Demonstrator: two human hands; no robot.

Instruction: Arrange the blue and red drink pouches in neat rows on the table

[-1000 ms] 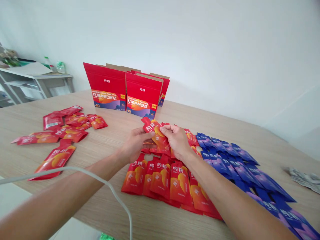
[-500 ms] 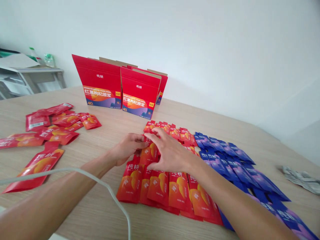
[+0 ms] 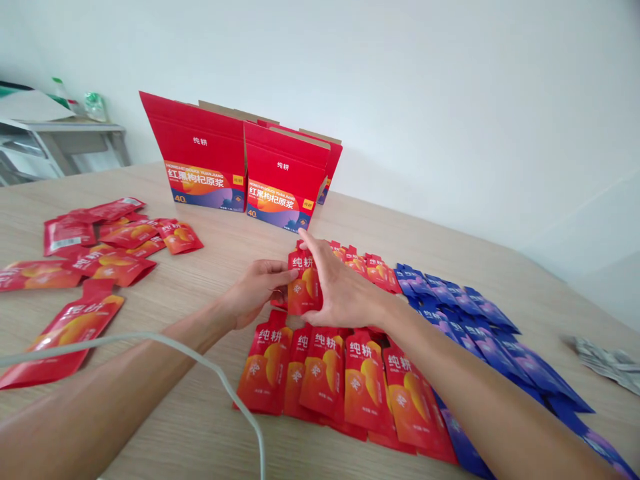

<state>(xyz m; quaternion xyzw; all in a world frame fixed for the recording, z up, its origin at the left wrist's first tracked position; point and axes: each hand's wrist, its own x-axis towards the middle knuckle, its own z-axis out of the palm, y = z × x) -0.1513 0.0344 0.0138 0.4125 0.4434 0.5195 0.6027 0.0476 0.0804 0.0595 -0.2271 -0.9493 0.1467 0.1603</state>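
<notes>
A red pouch (image 3: 303, 283) with orange fruit printed on it is raised in front of me, its printed face towards me. My left hand (image 3: 255, 290) pinches its left edge between thumb and fingers. Around its right side curves my right hand (image 3: 345, 287), with fingertips at the top end and the thumb at the lower corner. Whether more pouches are stacked behind it, I cannot tell. Below the hands lies a row of overlapping red pouches (image 3: 367, 383). More red pouches (image 3: 380, 272) lie beyond my right hand, which partly hides them.
Blue pouches (image 3: 525, 360) lie in rows on the right. Loose red pouches (image 3: 125, 233) are scattered on the left. Open red cartons (image 3: 285, 173) stand at the back near the wall. A white cable (image 3: 215, 367) crosses the near left. A crumpled grey packet (image 3: 605, 360) lies far right.
The red pouch has come up off the others and tilted more upright. My right hand has closed in around its ends; my left hand keeps its pinch.
</notes>
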